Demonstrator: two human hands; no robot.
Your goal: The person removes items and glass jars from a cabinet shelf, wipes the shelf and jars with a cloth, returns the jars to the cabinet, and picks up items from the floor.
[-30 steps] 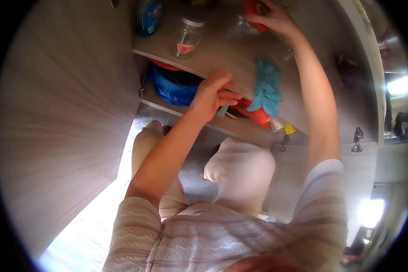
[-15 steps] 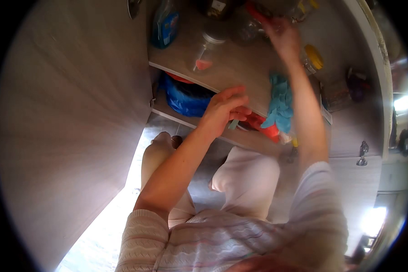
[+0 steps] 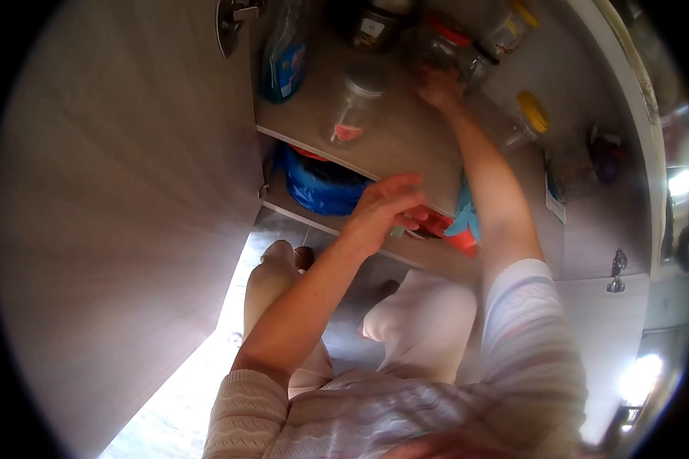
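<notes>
My right hand (image 3: 440, 88) is at the lower part of a glass jar with a red lid (image 3: 448, 30), on the upper shelf of a cabinet. Its fingers curl against the glass, partly hidden by the hand's back. A smaller clear jar (image 3: 478, 67) stands just right of it. My left hand (image 3: 386, 210) hovers at the shelf's front edge, empty, its fingers apart and slightly bent. Below those fingers a small pale green thing and some red material (image 3: 458, 239) show. A turquoise cloth-like thing (image 3: 465, 214) hangs at the shelf edge, mostly covered by my right forearm.
On the upper shelf (image 3: 406, 145) are a clear white-lidded jar (image 3: 357, 103), a blue spray bottle (image 3: 285, 73), a dark jar (image 3: 371, 27) and yellow-lidded jars (image 3: 532, 115). A blue bag (image 3: 318, 183) lies on the lower shelf. The open cabinet door (image 3: 130, 191) fills the left.
My right hand has moved left and toward me, and the red-lidded jar now shows upright above it. The view has shifted slightly. My left hand stays at the shelf edge.
</notes>
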